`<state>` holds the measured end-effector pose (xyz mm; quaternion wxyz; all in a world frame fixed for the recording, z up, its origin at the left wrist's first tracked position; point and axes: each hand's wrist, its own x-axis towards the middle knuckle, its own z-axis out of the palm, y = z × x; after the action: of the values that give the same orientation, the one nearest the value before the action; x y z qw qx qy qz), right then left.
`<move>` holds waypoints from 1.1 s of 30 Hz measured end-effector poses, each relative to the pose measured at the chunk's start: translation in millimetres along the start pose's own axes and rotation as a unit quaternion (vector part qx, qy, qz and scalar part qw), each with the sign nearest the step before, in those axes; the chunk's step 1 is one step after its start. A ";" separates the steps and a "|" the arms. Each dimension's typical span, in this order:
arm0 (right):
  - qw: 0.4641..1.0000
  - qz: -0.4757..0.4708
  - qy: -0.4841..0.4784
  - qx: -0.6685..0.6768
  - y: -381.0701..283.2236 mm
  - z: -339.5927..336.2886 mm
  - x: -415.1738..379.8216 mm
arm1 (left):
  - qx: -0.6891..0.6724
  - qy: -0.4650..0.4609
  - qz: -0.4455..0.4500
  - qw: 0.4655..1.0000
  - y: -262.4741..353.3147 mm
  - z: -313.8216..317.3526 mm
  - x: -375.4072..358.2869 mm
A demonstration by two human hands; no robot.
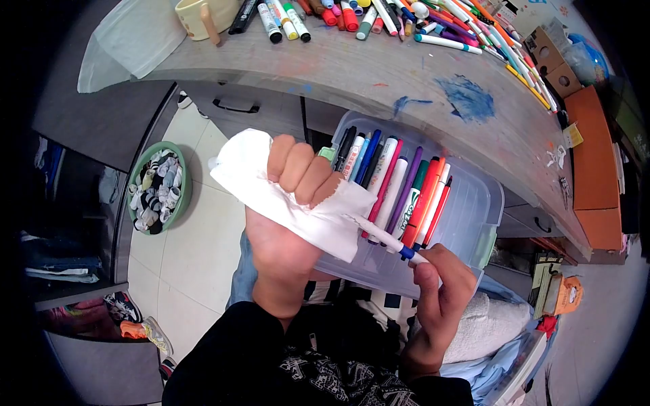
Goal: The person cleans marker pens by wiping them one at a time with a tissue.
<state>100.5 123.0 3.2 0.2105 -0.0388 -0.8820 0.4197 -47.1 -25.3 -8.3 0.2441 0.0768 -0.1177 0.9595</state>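
Note:
My left hand (301, 172) is closed in a fist around a crumpled white wipe (332, 227), which hangs out on both sides of the fingers. In my right hand (443, 287), a white marker (380, 235) with a blue band is pinched between thumb and fingers. It points up and left, and its far end meets the lower right edge of the wipe. Below both hands sits a translucent plastic box (477, 196). Several markers (423, 196) in black, blue, purple, green, orange and red lie side by side on it.
A grey desk (325, 64) with blue stains curves across the top, holding loose markers (352, 17), pencils and a cream mug (196, 19). On the left floor stands a green basket (185, 203) of socks. An orange box (592, 169) is at the right.

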 end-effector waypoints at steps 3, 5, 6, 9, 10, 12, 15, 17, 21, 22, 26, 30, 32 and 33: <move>0.998 0.032 0.052 -0.006 -4.9 4.5 1.5 | -0.005 -0.002 -0.003 1.000 0.3 -0.5 0.7; 0.995 0.016 0.100 0.003 -4.1 6.7 3.6 | -0.016 -0.005 -0.005 1.000 0.9 -0.2 0.9; 0.995 0.016 0.100 0.003 -3.6 6.6 3.2 | -0.027 -0.010 0.004 1.000 1.9 0.8 0.8; 0.992 0.018 0.123 0.000 0.8 4.0 -0.9 | -0.008 -0.030 0.012 0.999 14.4 -1.9 1.0; 0.991 0.036 0.121 0.036 5.2 1.6 -4.7 | 0.023 -0.044 0.012 0.999 18.7 -2.8 1.2; 0.992 0.058 0.105 0.050 6.5 0.4 -5.8 | 0.022 -0.043 0.018 0.999 21.3 -1.0 1.1; 0.989 0.064 0.109 0.076 4.9 4.0 -4.9 | 0.018 -0.055 0.016 0.998 22.0 -4.7 2.0; 0.988 0.067 0.113 0.081 4.9 3.4 -5.4 | 0.017 -0.069 0.008 0.997 19.7 -4.2 2.7; 0.980 0.076 0.148 0.106 6.0 2.9 -6.3 | -0.042 0.028 0.010 0.999 12.9 4.8 4.1; 0.980 0.076 0.148 0.106 6.4 3.2 -6.3 | -0.032 0.061 0.017 0.997 12.4 5.2 4.0; 0.977 0.081 0.160 0.120 7.1 2.5 -7.0 | 0.002 0.018 0.006 1.000 14.9 -1.9 2.6; 0.975 0.084 0.160 0.132 6.6 2.5 -6.7 | 0.054 0.110 -0.007 0.992 12.7 3.3 0.3; 0.974 0.078 0.173 0.123 9.1 2.2 -8.0 | 0.057 0.109 0.005 0.992 7.3 0.8 0.0; 0.973 0.071 0.185 0.117 10.4 2.9 -8.2 | 0.090 0.086 0.019 0.992 2.4 0.7 -0.4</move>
<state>105.7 125.6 -9.1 0.3425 -0.1534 -0.7679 0.5191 -47.9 -27.7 -8.2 0.2267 0.0136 -0.0108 0.9738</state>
